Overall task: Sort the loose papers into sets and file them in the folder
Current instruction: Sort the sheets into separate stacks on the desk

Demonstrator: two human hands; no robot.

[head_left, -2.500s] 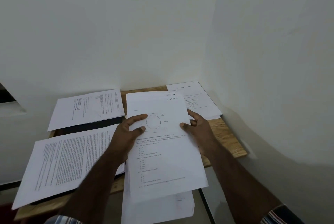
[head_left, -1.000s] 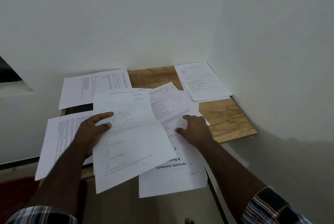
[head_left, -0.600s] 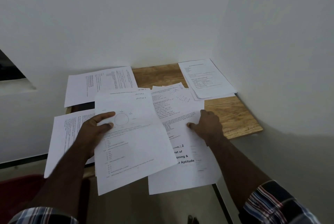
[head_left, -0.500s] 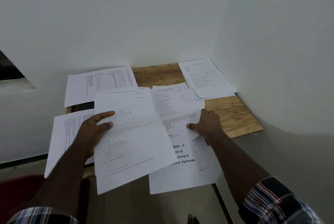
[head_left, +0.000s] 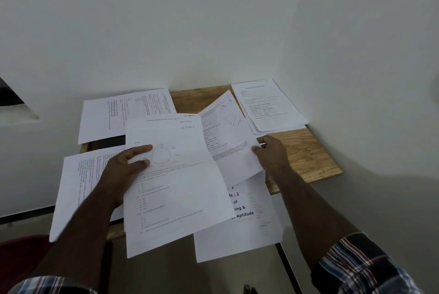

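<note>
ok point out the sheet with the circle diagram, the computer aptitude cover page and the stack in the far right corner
circle diagram sheet (head_left: 175,198): head view, mid-page text.
computer aptitude cover page (head_left: 237,239): head view, blank lower part.
corner stack (head_left: 266,106): head view, middle of top sheet.

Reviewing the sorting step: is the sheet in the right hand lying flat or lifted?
Lifted. The right hand pinches the sheet at its edge; its far end tilts up off the table.

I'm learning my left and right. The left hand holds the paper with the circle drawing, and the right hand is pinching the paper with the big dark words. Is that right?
Almost. The left hand does hold the circle paper. But the right hand pinches a different sheet, one with small print, lifted above the paper with the big dark words, as the head view shows.
</note>
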